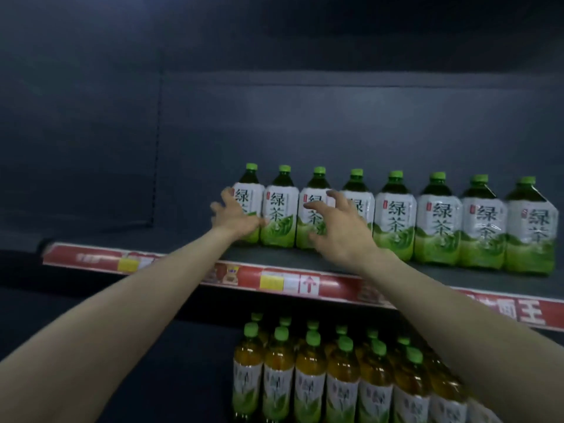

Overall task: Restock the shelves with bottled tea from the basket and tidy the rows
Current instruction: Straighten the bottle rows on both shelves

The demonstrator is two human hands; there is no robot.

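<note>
Several large green tea bottles with green caps and white-green labels stand in one row on the upper shelf point(293, 264). My left hand point(235, 216) lies with spread fingers against the leftmost bottle point(248, 190) at the row's left end. My right hand point(338, 227) is spread in front of the third bottle point(314, 193) and the fourth bottle point(357, 184), fingers loosely bent; whether it touches them I cannot tell. Neither hand grips anything. The basket is out of view.
The upper shelf left of the row is bare, with a red price strip point(274, 280) along its front edge. Below stand several smaller amber tea bottles point(308, 377) in packed rows. A dark back panel point(91, 132) closes the shelf behind.
</note>
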